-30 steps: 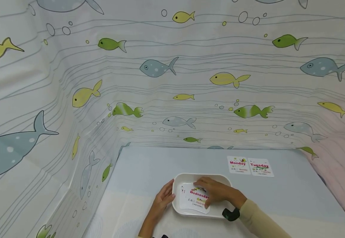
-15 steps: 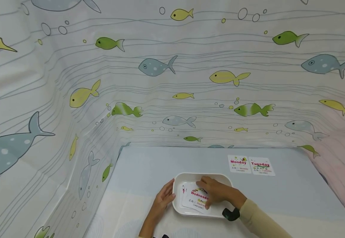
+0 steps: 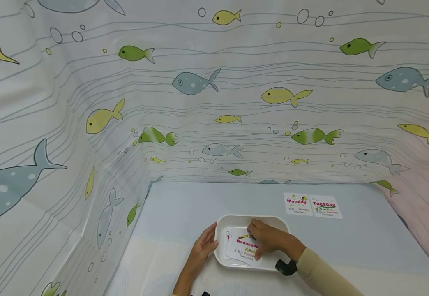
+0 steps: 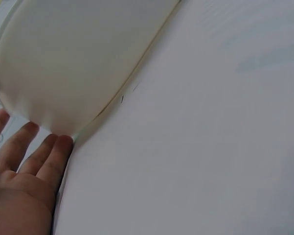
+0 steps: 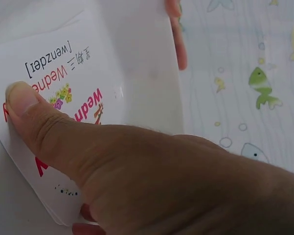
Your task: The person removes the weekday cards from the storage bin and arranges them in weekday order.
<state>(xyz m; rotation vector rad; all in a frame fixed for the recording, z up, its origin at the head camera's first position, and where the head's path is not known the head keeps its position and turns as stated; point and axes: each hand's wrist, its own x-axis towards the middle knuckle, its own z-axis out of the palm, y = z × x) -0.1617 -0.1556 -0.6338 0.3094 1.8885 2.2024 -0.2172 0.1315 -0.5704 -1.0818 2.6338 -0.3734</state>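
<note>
The tray [image 3: 236, 220] is plain white; inside it, the Wednesday card [image 3: 242, 250] carries red lettering on white; beyond the tray, the backdrop [image 3: 196, 111] is mostly white with thin wavy lines and green, yellow and blue-grey fish [image 3: 196, 84]

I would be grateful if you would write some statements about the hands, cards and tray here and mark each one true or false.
1. The right hand has its thumb on the Wednesday card. True.
2. The Monday card and the Tuesday card lie on the table. True.
3. In the head view, the Tuesday card is left of the Monday card. False: it is on the right.
4. The left hand touches the Monday card. False: it touches the end of the tray.
5. The tray is dark green. False: it is white.
</note>
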